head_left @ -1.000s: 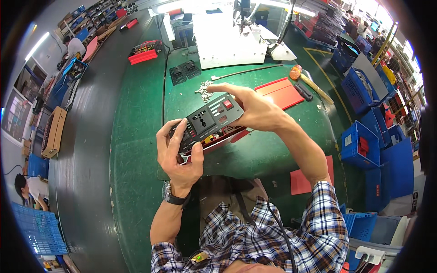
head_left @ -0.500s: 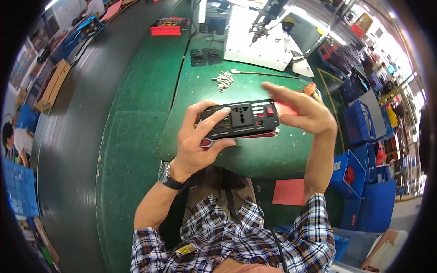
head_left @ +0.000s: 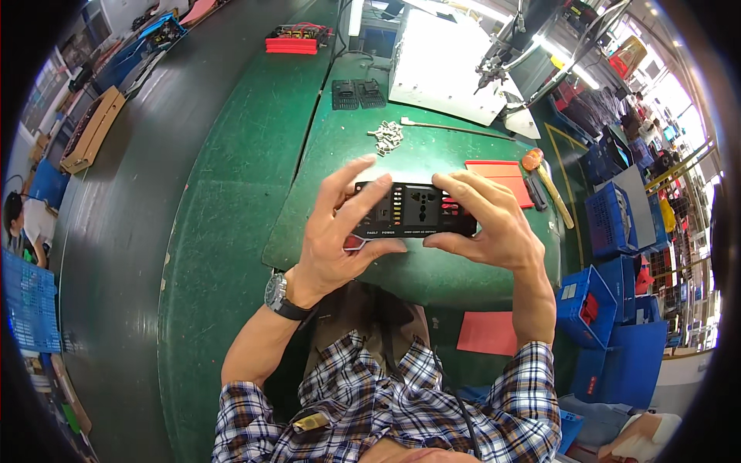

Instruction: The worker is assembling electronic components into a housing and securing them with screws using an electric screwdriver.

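Between my two hands, above the green table, is a black power inverter [head_left: 421, 207] with a universal socket in its end face, which is turned up toward me. My left hand [head_left: 343, 220] is closed around its left end, thumb along the near edge and fingers over the far edge. On the right end, my right hand [head_left: 494, 220] grips with thumb below and fingers on top. A bit of red casing shows under the left thumb. Beyond the inverter lies a small pile of pale connectors [head_left: 387, 137]. The inverter's underside is hidden.
A red panel [head_left: 502, 179], a black strip-shaped part [head_left: 536, 190] and a wooden-handled hammer [head_left: 552, 185] lie to the right. Farther back are two black plates [head_left: 358, 94], a white machine [head_left: 448, 65] and red-cased units [head_left: 295, 40]. Blue bins [head_left: 588, 305] stand at the right.
My right hand has come in from the right and taken hold of the inverter's right end. The inverter has tilted so its face turns more toward me.
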### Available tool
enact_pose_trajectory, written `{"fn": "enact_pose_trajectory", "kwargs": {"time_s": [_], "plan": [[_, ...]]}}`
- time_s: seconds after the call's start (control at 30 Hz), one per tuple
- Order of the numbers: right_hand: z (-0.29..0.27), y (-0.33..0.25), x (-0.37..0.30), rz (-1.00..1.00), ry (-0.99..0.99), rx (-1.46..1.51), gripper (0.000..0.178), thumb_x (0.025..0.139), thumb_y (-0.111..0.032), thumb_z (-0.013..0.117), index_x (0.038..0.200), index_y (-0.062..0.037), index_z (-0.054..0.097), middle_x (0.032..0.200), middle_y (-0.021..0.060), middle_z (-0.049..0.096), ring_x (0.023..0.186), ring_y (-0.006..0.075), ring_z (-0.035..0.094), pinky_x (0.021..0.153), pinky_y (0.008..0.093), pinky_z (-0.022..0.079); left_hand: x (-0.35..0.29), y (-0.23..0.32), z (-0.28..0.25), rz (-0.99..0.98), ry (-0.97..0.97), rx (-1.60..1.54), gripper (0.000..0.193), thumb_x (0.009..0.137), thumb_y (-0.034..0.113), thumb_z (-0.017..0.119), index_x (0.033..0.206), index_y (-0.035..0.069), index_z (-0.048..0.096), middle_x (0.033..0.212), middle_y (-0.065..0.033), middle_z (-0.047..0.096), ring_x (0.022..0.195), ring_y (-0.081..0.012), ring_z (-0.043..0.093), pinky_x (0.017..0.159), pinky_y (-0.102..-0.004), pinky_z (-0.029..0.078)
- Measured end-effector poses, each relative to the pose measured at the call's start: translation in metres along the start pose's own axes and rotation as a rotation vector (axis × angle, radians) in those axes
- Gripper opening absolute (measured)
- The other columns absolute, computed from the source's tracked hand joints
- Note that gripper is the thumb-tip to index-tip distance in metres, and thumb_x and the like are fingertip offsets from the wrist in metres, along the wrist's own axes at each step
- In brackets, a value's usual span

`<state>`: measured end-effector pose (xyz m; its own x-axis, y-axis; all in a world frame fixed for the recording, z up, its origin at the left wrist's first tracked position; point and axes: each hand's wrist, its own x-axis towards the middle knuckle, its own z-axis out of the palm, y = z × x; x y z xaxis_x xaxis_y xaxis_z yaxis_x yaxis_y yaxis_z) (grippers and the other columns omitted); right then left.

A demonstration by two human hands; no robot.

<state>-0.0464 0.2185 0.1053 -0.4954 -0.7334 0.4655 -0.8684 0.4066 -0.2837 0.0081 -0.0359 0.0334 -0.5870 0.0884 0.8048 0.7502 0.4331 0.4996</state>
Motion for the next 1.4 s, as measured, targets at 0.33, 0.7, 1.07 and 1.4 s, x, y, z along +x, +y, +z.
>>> {"fn": "enact_pose_trajectory", "kwargs": {"time_s": [0.33, 0.7, 1.07, 1.4], "plan": [[-0.006, -0.002, 0.002, 0.013, -0.044, -0.008, 0.083, 0.067, -0.029, 0.096, 0.140, -0.0032, 0.063, 0.119, 0.0170, 0.069, 0.097, 0.0346, 0.070, 0.083, 0.0407, 0.059, 0.000, -0.006, 0.001, 0.048, 0.011, 0.030, 0.094, 0.071, 0.037, 0.094, 0.150, 0.005, 0.054, 0.151, -0.0204, 0.048, 0.105, -0.0245, 0.066, 0.088, -0.0371, 0.060], [-0.005, -0.003, 0.001, 0.008, -0.018, 0.001, 0.081, 0.070, -0.027, 0.095, 0.141, -0.0049, 0.063, 0.116, 0.0181, 0.070, 0.094, 0.0352, 0.070, 0.079, 0.0411, 0.058, -0.003, -0.003, -0.002, 0.026, -0.002, 0.063, 0.095, 0.069, 0.036, 0.096, 0.149, 0.004, 0.055, 0.149, -0.0202, 0.049, 0.102, -0.0233, 0.066, 0.085, -0.0362, 0.061], [-0.011, 0.002, 0.004, 0.046, -0.080, 0.108, 0.077, 0.072, -0.027, 0.095, 0.139, -0.0029, 0.065, 0.113, 0.0166, 0.072, 0.089, 0.0321, 0.069, 0.077, 0.0390, 0.055, -0.001, 0.001, -0.001, 0.027, -0.030, 0.083, 0.093, 0.071, 0.037, 0.095, 0.148, 0.003, 0.056, 0.149, -0.0212, 0.050, 0.108, -0.0260, 0.066, 0.087, -0.0364, 0.060], [-0.011, 0.000, 0.004, 0.111, -0.087, 0.121, 0.075, 0.075, -0.029, 0.094, 0.139, -0.0024, 0.066, 0.112, 0.0169, 0.073, 0.090, 0.0310, 0.070, 0.078, 0.0387, 0.055, -0.001, 0.003, -0.001, 0.017, -0.035, 0.083, 0.084, 0.070, 0.035, 0.095, 0.140, 0.001, 0.062, 0.149, -0.0228, 0.055, 0.118, -0.0304, 0.066, 0.094, -0.0378, 0.059]]}}
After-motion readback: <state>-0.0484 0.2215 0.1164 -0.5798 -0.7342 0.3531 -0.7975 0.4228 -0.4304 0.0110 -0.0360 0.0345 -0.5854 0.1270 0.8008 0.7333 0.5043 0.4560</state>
